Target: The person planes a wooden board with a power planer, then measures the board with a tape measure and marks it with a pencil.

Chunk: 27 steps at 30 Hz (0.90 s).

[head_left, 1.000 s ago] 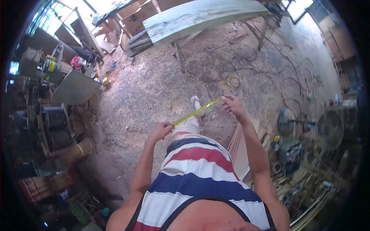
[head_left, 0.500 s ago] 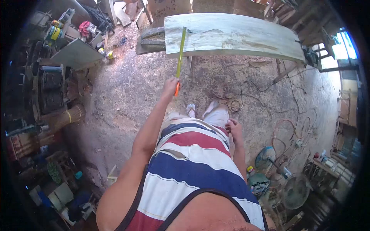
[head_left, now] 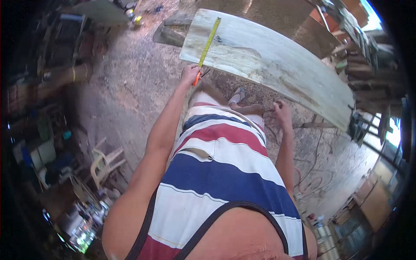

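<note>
A long, pale wooden slab (head_left: 277,60) runs slantwise across the workshop, raised above the floor (head_left: 130,91), with a dark stand (head_left: 357,126) under its right end. A yellow tape measure (head_left: 209,42) lies flat across the slab's width near the left end, from the far edge to the near one. The floor below is gritty with sawdust. Looping cables (head_left: 313,175) lie on it to the right, and a pale plastic chair (head_left: 106,164) stands to the left.

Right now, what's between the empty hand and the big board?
Only bare, sawdust-strewn floor lies between the right hand and the board, as the head view shows.
</note>
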Motion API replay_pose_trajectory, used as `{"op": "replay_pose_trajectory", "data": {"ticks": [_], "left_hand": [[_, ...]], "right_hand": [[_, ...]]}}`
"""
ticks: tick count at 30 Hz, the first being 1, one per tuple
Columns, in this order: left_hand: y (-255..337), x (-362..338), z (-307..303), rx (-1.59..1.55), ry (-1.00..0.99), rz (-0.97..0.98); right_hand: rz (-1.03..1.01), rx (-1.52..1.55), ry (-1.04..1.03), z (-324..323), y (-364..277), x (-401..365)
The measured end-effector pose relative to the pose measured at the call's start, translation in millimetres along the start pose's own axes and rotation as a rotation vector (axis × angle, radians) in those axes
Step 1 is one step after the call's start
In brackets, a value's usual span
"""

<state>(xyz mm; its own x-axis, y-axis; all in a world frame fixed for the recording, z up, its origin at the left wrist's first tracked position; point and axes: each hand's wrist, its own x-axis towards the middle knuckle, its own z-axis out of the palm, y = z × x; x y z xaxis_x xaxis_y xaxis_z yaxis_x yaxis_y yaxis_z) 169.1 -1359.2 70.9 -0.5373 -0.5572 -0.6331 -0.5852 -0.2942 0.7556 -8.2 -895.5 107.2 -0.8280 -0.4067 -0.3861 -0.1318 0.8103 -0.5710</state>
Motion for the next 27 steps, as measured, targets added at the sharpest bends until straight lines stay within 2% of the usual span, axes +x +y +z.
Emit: {"op": "replay_pose_trajectory", "data": {"ticks": [2,5,8,11,16,22,27], "left_hand": [[2,-5,5,0.013,0.056,0.016],[1,-6,5,0.058,0.078,0.045],[7,-8,7,0.109,0.090,0.061],[6,-11,5,0.121,0.091,0.024],[13,-26,3,0.102,0.079,-0.059],[1,-18,-1,0.287,0.147,-0.091],[7,-18,4,0.223,0.175,-0.073]], "right_hand": [[0.092,-0.006,-0.098,-36,-23,37],[0.026,-0.154,0.037,-69,-41,88],[-0.114,-0.521,0.194,-83,-40,126],[-0.010,-0.623,0.076,-68,-29,151],[-0.007,-0.634,0.009,-68,-29,155],[0.021,-0.661,-0.082,-72,-40,164],[0.032,-0.638,-0.110,-79,-52,160]]}}
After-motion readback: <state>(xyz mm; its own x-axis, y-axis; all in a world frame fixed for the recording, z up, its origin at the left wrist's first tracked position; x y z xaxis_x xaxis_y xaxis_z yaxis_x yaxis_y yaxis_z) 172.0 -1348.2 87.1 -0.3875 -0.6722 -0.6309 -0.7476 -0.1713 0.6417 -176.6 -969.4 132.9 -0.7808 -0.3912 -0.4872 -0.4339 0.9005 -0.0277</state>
